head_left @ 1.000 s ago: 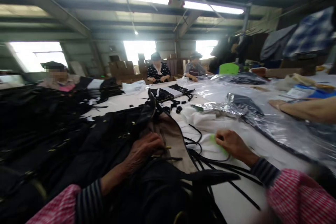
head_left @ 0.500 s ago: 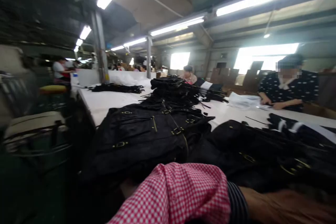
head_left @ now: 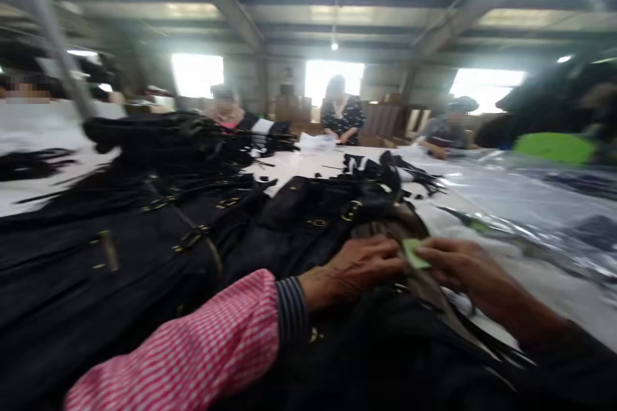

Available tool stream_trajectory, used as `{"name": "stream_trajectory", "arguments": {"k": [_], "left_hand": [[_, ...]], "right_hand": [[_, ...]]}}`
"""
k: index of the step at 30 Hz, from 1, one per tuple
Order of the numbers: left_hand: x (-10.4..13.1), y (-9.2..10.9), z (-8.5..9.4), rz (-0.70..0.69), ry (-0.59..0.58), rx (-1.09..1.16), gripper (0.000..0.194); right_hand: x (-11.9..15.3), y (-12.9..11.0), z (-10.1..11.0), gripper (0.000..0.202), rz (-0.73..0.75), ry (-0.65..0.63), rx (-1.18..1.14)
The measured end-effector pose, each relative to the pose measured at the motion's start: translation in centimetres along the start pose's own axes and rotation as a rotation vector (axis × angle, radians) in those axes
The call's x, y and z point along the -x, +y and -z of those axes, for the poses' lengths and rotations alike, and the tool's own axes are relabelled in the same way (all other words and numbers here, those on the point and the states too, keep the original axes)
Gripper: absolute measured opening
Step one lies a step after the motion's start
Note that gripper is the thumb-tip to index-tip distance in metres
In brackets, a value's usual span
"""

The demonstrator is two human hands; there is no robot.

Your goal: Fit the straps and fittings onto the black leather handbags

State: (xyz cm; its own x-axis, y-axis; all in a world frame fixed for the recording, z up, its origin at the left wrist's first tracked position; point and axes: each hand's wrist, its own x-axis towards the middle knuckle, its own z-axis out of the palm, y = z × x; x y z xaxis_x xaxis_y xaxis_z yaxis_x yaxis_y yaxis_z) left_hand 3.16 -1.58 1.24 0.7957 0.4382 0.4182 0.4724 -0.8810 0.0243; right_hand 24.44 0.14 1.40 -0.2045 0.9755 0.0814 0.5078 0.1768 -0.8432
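Note:
A black bag (head_left: 289, 221) with brass-coloured buckles lies in front of me, its brownish lining (head_left: 402, 221) showing at the opening. My left hand (head_left: 354, 266), in a pink checked sleeve with a striped cuff, rests on that opening, fingers curled over its edge. From the right my right hand (head_left: 463, 266) pinches a small pale green piece (head_left: 415, 253) between thumb and fingers at the lining. Whether that piece is paper or cloth is too blurred to tell. The fingertips of my left hand almost meet it.
More black bags (head_left: 116, 250) lie at the left, with a heaped stack (head_left: 159, 141) behind. Clear plastic sheeting (head_left: 511, 186) covers the right of the white table (head_left: 294, 170). Across it sit several people, one in a patterned dark top (head_left: 343, 117).
The view has swung to the right. My left hand, earlier blurred at the lower right edge, is now at the bag's opening. My right hand and the green piece have come into view.

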Motion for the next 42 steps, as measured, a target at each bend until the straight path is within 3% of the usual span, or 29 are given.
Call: {"name": "stream_trajectory", "arguments": {"k": [2,6,14,19,22,28,33,38,40,42], "left_hand": [[-0.1,-0.9,-0.9,-0.018,0.062,0.056,0.025],[0.2,-1.2,-1.2,-0.022,0.067,0.095,0.019],[0.1,-0.3,-0.8,-0.016,0.119,0.129,0.022],[0.1,-1.1,-1.6,0.121,0.225,-0.107,0.013],[0.0,-1.1,-1.6,0.200,0.171,-0.223,0.007],[-0.3,-0.6,-0.6,0.251,0.037,-0.229,0.026],[-0.4,-0.7,-0.3,0.225,0.007,-0.199,0.030],[-0.2,-1.0,-0.2,0.227,-0.131,-0.158,0.040],[0.2,-1.3,-0.3,0.226,-0.176,-0.147,0.047],[0.6,-1.7,-0.5,0.208,-0.219,-0.145,0.055]], "right_hand": [[0.8,-0.1,1.2,0.029,-0.144,-0.024,-0.198],[0.2,-0.1,0.6,0.027,-0.235,-0.093,-0.370],[-2.6,-0.1,-1.2,0.014,-0.203,-0.096,-0.362],[-2.6,-0.5,-2.2,0.011,-0.201,-0.005,-0.389],[-2.2,-0.6,-2.2,0.010,-0.274,0.043,-0.498],[-3.0,-0.1,-1.4,0.017,-0.351,-0.157,-0.527],[-3.6,0.6,-1.5,0.018,-0.275,-0.138,-0.442],[-2.9,0.9,-1.9,0.003,-0.011,0.001,-0.181],[-2.3,0.8,-1.7,0.011,-0.028,0.014,-0.209],[-1.4,0.9,-1.2,0.020,-0.064,-0.054,-0.284]]}}
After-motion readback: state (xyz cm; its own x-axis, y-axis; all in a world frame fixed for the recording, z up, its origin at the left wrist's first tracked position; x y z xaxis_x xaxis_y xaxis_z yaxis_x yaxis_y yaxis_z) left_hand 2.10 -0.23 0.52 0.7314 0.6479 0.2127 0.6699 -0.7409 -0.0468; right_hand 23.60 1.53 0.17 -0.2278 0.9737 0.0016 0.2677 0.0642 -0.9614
